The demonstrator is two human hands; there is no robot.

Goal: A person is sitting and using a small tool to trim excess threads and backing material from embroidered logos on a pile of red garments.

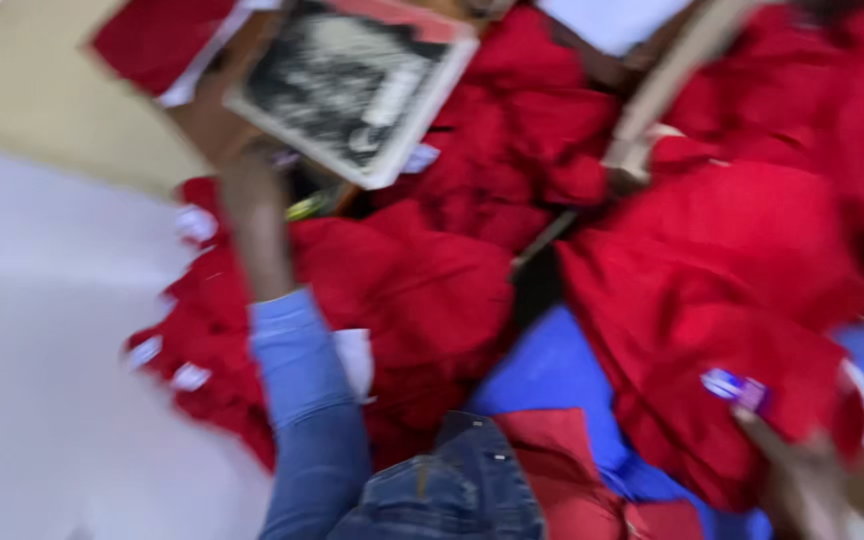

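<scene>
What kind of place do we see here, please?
Probably a garment workshop or clothing sorting room, though the picture is blurred. Heaps of red garments with small labels cover the area, blue fabric lies between them, and the left hand reaches among them.

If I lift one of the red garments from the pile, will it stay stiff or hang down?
The red garment lies crumpled in soft folds, so it would probably droop and drape. It looks like thin cloth, likely light. Pieces overlap in the pile, so neighbours may drag along. The picture is blurred, so this is tentative.

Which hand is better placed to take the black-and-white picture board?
Probably left: the left hand is just under the picture board; the right hand sits low at the red cloth, far off.
</scene>
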